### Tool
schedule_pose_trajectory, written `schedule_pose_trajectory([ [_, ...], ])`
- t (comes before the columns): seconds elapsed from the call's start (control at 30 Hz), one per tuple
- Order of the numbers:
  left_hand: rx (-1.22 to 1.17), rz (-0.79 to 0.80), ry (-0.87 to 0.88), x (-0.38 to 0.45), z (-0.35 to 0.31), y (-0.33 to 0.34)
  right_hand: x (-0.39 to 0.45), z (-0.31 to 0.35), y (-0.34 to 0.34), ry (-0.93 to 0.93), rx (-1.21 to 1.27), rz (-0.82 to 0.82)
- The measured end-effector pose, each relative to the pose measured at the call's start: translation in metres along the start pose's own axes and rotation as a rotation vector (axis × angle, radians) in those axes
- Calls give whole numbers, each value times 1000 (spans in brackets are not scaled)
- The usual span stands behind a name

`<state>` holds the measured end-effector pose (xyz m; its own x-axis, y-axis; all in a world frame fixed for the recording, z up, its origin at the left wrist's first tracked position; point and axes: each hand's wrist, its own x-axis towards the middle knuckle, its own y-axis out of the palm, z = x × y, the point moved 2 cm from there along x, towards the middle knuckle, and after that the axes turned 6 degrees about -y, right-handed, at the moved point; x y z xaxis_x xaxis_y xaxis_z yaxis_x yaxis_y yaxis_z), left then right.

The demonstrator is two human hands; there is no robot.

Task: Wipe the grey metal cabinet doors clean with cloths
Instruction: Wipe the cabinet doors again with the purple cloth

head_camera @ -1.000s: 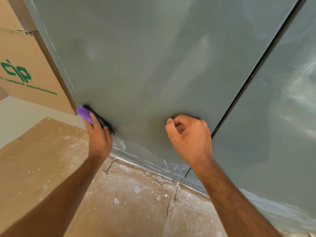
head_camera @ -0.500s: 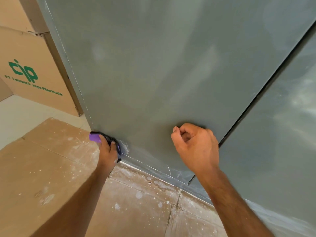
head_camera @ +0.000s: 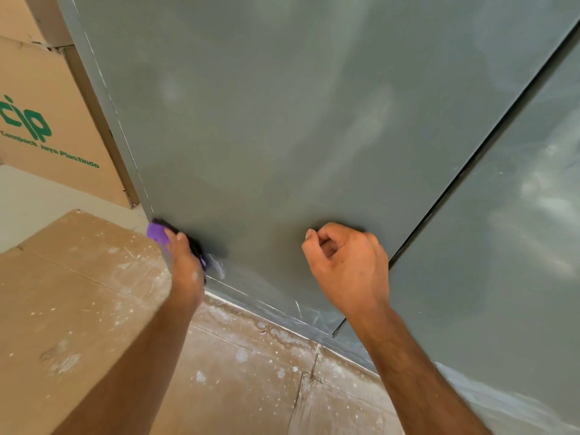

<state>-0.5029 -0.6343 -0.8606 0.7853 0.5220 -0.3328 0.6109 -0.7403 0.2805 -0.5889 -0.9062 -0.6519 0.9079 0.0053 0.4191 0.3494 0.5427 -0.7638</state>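
Note:
The grey metal cabinet door (head_camera: 282,136) fills the upper view, and a second door (head_camera: 508,246) stands to its right across a dark gap. My left hand (head_camera: 185,262) presses a purple cloth (head_camera: 157,232) with a dark underside against the left door's lower left corner. The fingers lie stretched along the cloth. My right hand (head_camera: 348,265) is curled into a fist with its knuckles against the lower part of the same door, and nothing shows in it. Pale smears mark the door's bottom edge (head_camera: 260,296).
A cardboard box (head_camera: 53,127) with green print stands left of the cabinet. Brown cardboard sheets (head_camera: 78,309) spattered with white specks cover the floor below the doors. A strip of pale floor (head_camera: 37,202) lies between them.
My left hand slid the cloth down the door's left edge towards the bottom corner. My right fist stayed at the same spot on the door.

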Motion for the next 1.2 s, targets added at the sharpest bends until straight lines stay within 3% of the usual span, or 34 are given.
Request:
schedule_pose_trajectory([
  [0.1,54,-124,16,37,-6,-9,1,0,1,10,9,0],
  [0.17,-48,-149,-182,20,17,-9,0,2,-1,8,15,17],
  [0.27,-225,-47,-413,-20,41,2,0,1,-2,-7,9,38],
  [0.5,-256,-146,-214,48,-8,-23,2,0,-1,-34,-18,18],
  [0.57,-254,-164,-318,58,30,-28,1,1,-2,-36,-29,38],
  [0.63,-214,-48,-418,37,62,-25,0,1,-3,-42,-31,48],
  [0.73,-164,90,-458,20,54,-28,1,0,-3,-59,-62,32],
  [0.83,-186,39,-324,41,20,-40,1,1,-1,-52,-52,2],
  [0.97,-209,7,-416,43,49,-27,2,1,2,-46,-54,0],
  [1.03,-162,79,-437,19,73,-21,1,1,2,-46,-59,6],
  [1.2,-109,73,-345,17,49,-30,1,0,2,-41,-51,-6],
])
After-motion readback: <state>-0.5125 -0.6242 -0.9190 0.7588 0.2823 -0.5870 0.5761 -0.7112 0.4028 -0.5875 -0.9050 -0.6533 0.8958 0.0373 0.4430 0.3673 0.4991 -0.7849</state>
